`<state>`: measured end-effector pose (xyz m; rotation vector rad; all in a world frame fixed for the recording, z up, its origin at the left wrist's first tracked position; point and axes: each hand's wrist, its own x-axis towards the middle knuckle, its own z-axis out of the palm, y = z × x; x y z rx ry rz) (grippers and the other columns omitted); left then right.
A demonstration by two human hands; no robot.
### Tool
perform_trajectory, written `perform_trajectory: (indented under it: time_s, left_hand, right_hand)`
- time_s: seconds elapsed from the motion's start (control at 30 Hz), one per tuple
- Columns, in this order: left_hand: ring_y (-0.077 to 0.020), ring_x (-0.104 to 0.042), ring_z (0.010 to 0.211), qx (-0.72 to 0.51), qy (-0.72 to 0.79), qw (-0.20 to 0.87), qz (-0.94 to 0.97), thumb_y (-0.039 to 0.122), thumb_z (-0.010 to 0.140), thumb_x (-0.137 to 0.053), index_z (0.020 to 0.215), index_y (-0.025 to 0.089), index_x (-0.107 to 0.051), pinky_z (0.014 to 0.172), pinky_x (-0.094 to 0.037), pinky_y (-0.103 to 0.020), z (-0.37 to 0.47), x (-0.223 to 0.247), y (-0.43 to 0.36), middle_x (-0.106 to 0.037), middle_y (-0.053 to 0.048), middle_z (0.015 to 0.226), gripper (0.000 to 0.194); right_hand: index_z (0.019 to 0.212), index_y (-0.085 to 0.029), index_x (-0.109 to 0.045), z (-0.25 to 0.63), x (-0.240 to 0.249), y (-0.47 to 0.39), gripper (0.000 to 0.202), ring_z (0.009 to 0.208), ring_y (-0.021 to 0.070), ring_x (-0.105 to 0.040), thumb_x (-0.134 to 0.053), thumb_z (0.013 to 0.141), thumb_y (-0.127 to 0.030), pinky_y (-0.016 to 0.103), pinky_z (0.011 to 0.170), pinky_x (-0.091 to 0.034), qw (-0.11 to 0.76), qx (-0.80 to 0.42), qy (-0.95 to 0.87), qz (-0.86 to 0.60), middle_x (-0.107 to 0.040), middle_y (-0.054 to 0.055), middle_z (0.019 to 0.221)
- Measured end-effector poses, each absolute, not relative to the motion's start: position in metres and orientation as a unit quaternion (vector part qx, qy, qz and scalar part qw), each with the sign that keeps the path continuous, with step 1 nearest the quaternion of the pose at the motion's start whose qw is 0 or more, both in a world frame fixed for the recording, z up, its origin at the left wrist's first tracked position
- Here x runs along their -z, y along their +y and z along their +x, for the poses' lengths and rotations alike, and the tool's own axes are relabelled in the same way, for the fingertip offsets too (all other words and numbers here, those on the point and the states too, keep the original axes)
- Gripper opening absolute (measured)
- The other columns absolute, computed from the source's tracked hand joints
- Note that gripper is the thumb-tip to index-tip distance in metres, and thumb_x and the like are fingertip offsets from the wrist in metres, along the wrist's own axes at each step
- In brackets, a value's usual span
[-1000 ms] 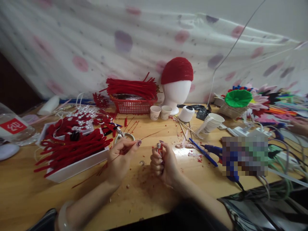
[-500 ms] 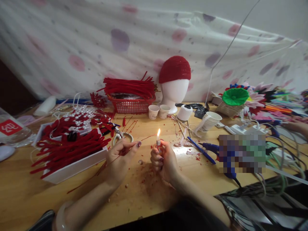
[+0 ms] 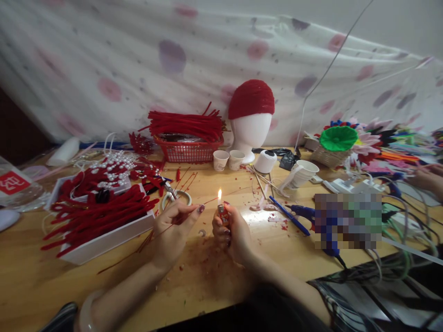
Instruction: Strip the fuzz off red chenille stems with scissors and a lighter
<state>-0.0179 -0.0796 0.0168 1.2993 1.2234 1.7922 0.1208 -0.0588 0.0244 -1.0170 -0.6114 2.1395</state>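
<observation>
Between thumb and fingers, my left hand [image 3: 175, 230] pinches a thin red wire [image 3: 210, 200], whose long end trails back to the lower left and whose other end stretches right past the flame. My right hand [image 3: 233, 233] is wrapped round a red lighter [image 3: 222, 213] with a metal top, thumb on its upper edge. A flame [image 3: 219, 193] burns above it, at the wire. Just behind my left hand lie scissors [image 3: 170, 189], a white ring-shaped roll [image 3: 188, 199] and several thin red strips [image 3: 190, 180].
A white box [image 3: 107, 242] of red fuzzy stems stands left, below white beads [image 3: 117, 166]. Behind are a red basket [image 3: 190, 152], paper cups [image 3: 220, 160] and a foam head [image 3: 251, 131] in a red cap. Right are a blue pen [image 3: 289, 215], blue glue gun [image 3: 328, 235], cables and another person's hand [image 3: 429, 180].
My right hand has shifted slightly left with the lit lighter, so the flame sits nearer my left fingertips along the wire. My left hand has barely moved.
</observation>
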Motion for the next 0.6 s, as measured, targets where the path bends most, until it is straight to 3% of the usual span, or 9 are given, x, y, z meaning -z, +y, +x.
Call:
perform_trajectory:
  time_s: [0.3,0.47,0.6]
  left_hand:
    - [-0.0100,-0.046,0.061,-0.666,0.475,0.314,0.483,0.026,0.072,-0.072,0.064,0.018,-0.067,0.058,-0.039,-0.023,-0.0164,-0.0190,-0.0818,-0.051,0.004,0.060,0.013]
    - [-0.0100,-0.045,0.057,-0.659,0.488,0.334,0.465,0.031,0.071,-0.073,0.061,0.019,-0.065,0.056,-0.038,-0.023,-0.0167,-0.0184,-0.0823,-0.048,0.005,0.056,0.018]
    - [-0.0105,-0.046,0.060,-0.666,0.488,0.323,0.462,0.031,0.071,-0.073,0.061,0.018,-0.065,0.058,-0.039,-0.024,-0.0173,-0.0191,-0.0818,-0.051,0.003,0.059,0.018]
  right_hand:
    - [0.052,-0.019,-0.043,0.1171,-0.0154,-0.0599,0.039,0.036,0.0044,-0.013,-0.044,0.074,-0.052,0.019,0.036,-0.007,0.352,-0.800,-0.327,-0.358,-0.024,-0.009,0.040]
    - [0.052,-0.020,-0.042,0.1202,-0.0179,-0.0581,0.041,0.036,0.0047,-0.009,-0.043,0.077,-0.051,0.019,0.035,-0.006,0.363,-0.813,-0.267,-0.369,-0.023,-0.010,0.040]
    - [0.050,-0.019,-0.041,0.1239,-0.0239,-0.0559,0.041,0.036,0.0053,-0.007,-0.041,0.079,-0.048,0.018,0.034,-0.006,0.425,-0.805,-0.209,-0.358,-0.022,-0.010,0.039]
